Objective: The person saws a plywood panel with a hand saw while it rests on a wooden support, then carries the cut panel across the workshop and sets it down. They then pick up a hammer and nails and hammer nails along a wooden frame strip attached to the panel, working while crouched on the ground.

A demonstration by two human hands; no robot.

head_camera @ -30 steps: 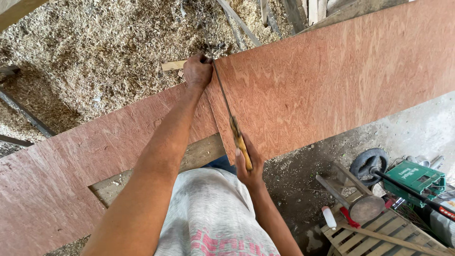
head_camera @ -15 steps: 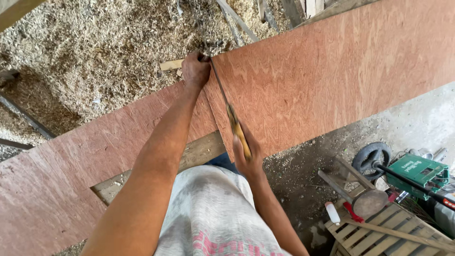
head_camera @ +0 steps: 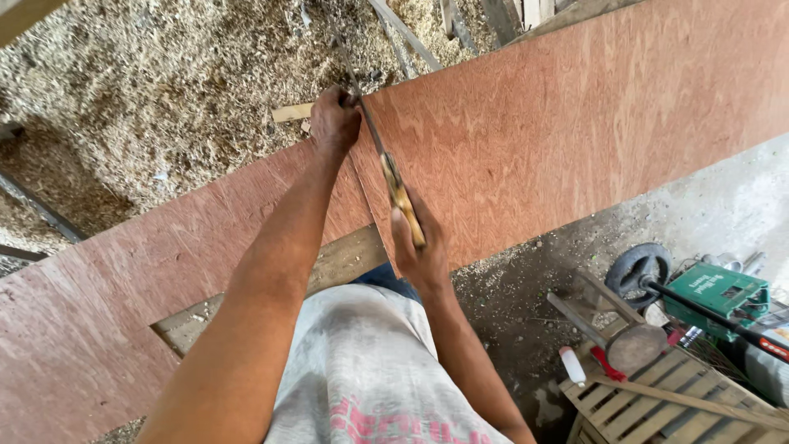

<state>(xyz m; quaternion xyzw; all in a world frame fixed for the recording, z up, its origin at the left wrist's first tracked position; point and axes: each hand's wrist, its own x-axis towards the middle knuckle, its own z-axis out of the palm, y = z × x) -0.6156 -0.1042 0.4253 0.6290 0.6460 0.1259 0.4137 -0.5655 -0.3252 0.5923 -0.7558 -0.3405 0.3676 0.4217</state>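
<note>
Right hand (head_camera: 421, 251): fist closed around the yellow-brown wooden handle of the saw (head_camera: 386, 168), near the body at the board's close edge.
Saw: thin dark blade, handle low, tip pointing away and up past the far edge; it stands in a cut that runs across the board.
Left hand (head_camera: 333, 122): arm stretched out, fingers curled over the far edge of the board, just beside the blade; whether it touches the blade I cannot tell.
Board (head_camera: 575, 131): long reddish plywood sheet, lying slantwise across the view, split by the cut line between the two hands.
Ground beyond: thick sawdust (head_camera: 148, 90) with a small wood offcut (head_camera: 292, 113) near the left hand.
Lower right: a green box (head_camera: 713, 293), a dark wheel (head_camera: 639, 267), a slatted crate (head_camera: 657, 411), a round-headed mallet (head_camera: 616, 333).
Body: grey-white shirt (head_camera: 370, 370) at the bottom middle.
</note>
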